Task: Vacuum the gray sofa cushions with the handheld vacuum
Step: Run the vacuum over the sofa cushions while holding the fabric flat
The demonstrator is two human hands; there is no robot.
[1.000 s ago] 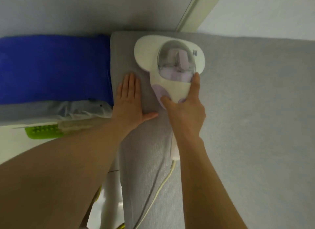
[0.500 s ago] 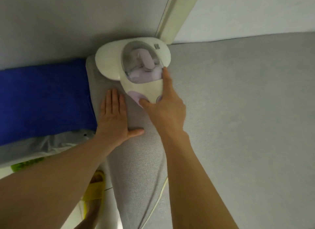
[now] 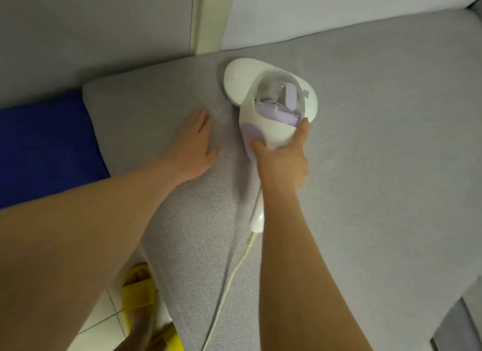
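A white handheld vacuum (image 3: 271,100) with a clear dust cup and lilac trim lies flat on the gray sofa cushion (image 3: 378,147), near its back edge. My right hand (image 3: 283,160) grips the vacuum's handle from behind, thumb on the left side and index finger along the right. My left hand (image 3: 191,147) presses flat on the cushion just left of the vacuum, fingers straight. The vacuum's pale cord (image 3: 229,280) trails toward me across the cushion.
A blue cloth (image 3: 44,147) lies left of the cushion. A pale wall (image 3: 91,24) and cream door frame (image 3: 211,19) stand behind the sofa. My foot in a yellow slipper (image 3: 140,298) is on white floor tiles at the bottom left.
The vacuum has slid to the right along the cushion's back edge, away from the corner by the blue cloth. My left hand stays flat on the cushion.
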